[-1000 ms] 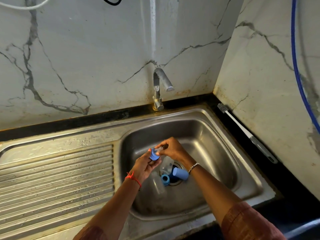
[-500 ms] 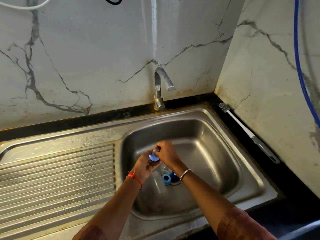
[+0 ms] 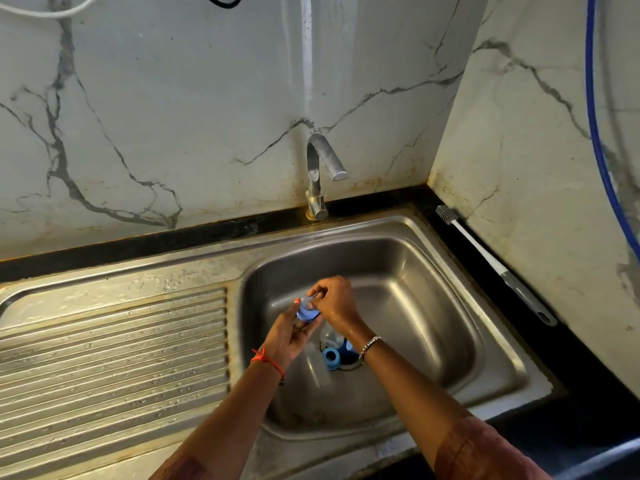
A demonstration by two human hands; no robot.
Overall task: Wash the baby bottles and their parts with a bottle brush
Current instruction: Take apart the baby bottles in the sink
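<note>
Over the smooth steel sink [image 3: 433, 278], the left hand [image 3: 291, 336] grips a round blue collar [image 3: 307, 312] and the right hand [image 3: 334, 303] pinches its clear teat [image 3: 305, 300]. A clear bottle [image 3: 317, 363] lies by the drain. The bristled bottle brush [image 3: 491, 261] lies on the black counter [image 3: 571, 358] — well apart.

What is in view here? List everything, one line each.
sink: one, steel, basin right, ribbed drainboard left
tap: one, silver, behind the basin
bottle brush: one, white and grey, on the black counter right of the sink
held collar: one, blue, between both hands
teat: one, clear, in the held collar
loose collar: one, blue, at the drain
bottle: at least one, clear, lying by the drain
hose: one, blue, right wall
left hand: grips the held collar
right hand: fingers pinch the teat
</note>
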